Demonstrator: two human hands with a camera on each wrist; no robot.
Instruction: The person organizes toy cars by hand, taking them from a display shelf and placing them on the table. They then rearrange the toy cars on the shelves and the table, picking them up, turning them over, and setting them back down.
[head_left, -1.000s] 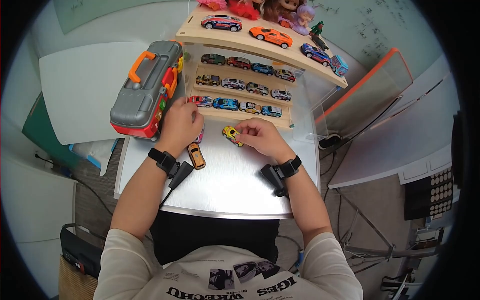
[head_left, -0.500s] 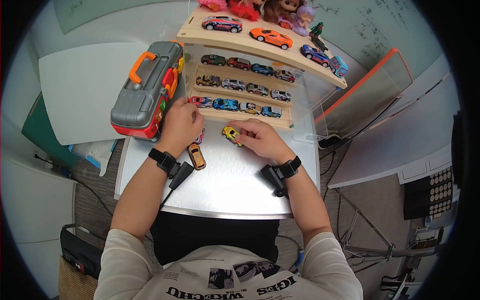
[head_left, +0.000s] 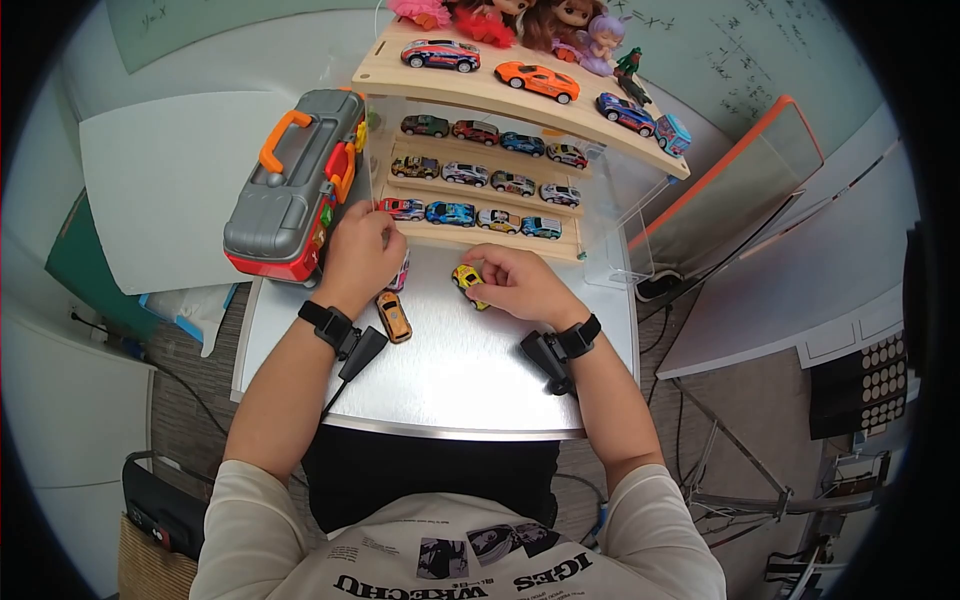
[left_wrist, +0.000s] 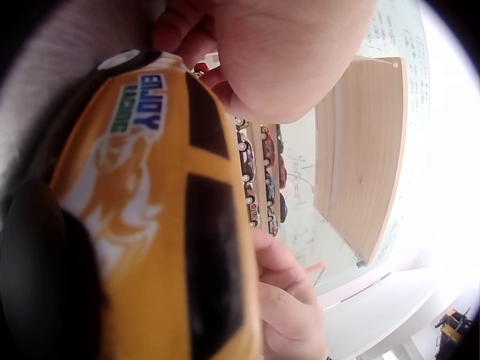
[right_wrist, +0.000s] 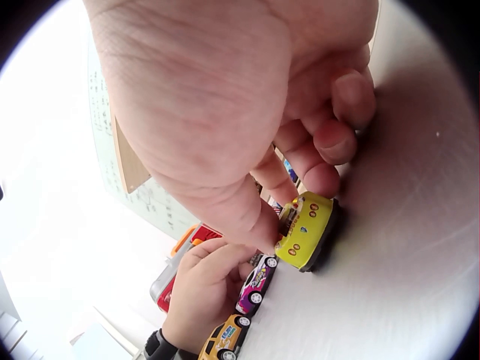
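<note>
My right hand (head_left: 520, 280) pinches a small yellow toy car (head_left: 464, 278) between thumb and fingers, low over the metal tabletop. The right wrist view shows the car's yellow end (right_wrist: 306, 236) under the thumb tip. My left hand (head_left: 362, 250) is at the front left of the car rack, fingers bent close to a red toy car (head_left: 404, 209) on the lowest step; I cannot tell whether they hold anything. Just below that hand are a pink-and-white toy car (right_wrist: 256, 285), partly hidden in the head view, and an orange toy car (head_left: 394, 318), large in the left wrist view.
Stepped wooden rows (head_left: 420, 183) hold several toy cars under a wooden shelf (head_left: 480, 88) with more cars and dolls. A grey-and-red toolbox (head_left: 290, 190) stands left of the left hand. Clear plastic panels (head_left: 615, 225) flank the rack's right side.
My right hand has drawn the yellow car slightly toward the body and turned it a little. The left hand stays in place beside the lowest row.
</note>
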